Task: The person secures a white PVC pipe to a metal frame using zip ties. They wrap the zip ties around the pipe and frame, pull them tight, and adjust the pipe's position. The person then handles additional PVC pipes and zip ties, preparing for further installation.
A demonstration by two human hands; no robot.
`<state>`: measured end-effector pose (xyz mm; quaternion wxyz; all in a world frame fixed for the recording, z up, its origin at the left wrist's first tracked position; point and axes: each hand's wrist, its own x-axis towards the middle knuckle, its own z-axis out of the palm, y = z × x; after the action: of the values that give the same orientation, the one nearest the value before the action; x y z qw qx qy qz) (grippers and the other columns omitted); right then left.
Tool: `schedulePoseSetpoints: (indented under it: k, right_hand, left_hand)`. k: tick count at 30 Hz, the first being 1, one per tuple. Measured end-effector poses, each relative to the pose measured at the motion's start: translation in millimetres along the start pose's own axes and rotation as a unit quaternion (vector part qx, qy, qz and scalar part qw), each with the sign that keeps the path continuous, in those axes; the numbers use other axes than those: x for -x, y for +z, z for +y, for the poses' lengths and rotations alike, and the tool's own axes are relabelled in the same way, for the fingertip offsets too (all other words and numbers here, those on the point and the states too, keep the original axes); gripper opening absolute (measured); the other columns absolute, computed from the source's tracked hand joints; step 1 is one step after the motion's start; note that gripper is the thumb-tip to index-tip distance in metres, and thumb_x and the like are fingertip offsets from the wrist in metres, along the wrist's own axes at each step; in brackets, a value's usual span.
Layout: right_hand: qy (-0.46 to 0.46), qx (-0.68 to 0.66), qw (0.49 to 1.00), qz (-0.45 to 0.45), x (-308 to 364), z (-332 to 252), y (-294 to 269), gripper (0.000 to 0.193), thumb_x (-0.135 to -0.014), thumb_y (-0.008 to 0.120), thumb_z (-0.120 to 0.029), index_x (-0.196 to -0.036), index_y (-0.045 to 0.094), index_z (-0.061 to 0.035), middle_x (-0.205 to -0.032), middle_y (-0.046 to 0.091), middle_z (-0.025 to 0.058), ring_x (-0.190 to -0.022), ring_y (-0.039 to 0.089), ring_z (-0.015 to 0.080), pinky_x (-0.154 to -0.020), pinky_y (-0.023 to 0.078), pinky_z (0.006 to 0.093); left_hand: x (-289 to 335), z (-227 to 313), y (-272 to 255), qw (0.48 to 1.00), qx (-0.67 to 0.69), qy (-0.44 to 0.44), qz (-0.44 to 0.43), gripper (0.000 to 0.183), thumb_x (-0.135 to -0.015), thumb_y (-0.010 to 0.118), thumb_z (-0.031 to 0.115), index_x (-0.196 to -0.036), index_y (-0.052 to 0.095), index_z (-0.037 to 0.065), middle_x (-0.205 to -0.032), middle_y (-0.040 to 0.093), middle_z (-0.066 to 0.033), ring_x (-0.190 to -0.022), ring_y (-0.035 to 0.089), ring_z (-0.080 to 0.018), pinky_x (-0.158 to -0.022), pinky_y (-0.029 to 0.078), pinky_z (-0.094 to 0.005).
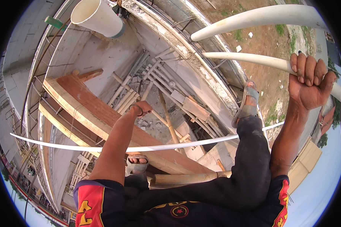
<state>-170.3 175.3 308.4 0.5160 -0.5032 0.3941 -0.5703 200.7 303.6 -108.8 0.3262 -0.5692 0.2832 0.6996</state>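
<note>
My right hand (310,72) is raised at the right, its fingers wrapped over a white pipe (250,57) that rests across the concrete wall top. Above that pipe runs a thicker white pipe (257,20), apart from my hand. My left hand (143,108), with a dark band at the wrist, is closed in a fist over the pit; whatever it may hold is hidden. A thin white strip or pipe (178,145) stretches across the view, passing behind my left forearm and right leg.
My sandalled right foot (249,98) is on the rough wall edge; my left foot (137,160) is beside the wooden formwork (98,113). Below lie stacked poles (166,79) and rubble. A large white pipe (96,19) stands at the upper left, near exposed rebar (36,79).
</note>
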Motion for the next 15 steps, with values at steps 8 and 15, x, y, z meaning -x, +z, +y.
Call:
schedulePoseSetpoints:
  k: [8, 15]
  right_hand:
    - [-0.02, 0.033, 0.999, 0.007, -6.2, 29.8, 1.1, 0.044, -0.096, 0.048, -0.039, -0.061, 0.033, -0.0164, -0.052, 0.03, -0.0031, -0.053, 0.03, 0.0123, -0.064, 0.033, 0.0313]
    - [0.009, -0.032, 0.999, 0.019, -29.7, -22.6, -5.7, 0.04, -0.092, 0.05, -0.036, -0.06, 0.034, -0.0184, -0.051, 0.032, -0.0041, -0.051, 0.031, 0.0102, -0.062, 0.032, 0.0284]
  left_hand:
    - [-4.5, 56.0, 47.1, 0.818, 0.571, 0.058, 0.016, 0.039, -0.102, 0.039, 0.033, -0.079, 0.053, 0.004, -0.058, 0.033, 0.0009, -0.045, 0.026, -0.012, -0.043, 0.024, -0.0313]
    - [20.2, 134.5, 68.1, 0.76, 0.626, 0.167, -0.058, 0.037, -0.104, 0.033, 0.032, -0.086, 0.05, 0.005, -0.064, 0.031, 0.0024, -0.05, 0.025, -0.01, -0.045, 0.025, -0.0284]
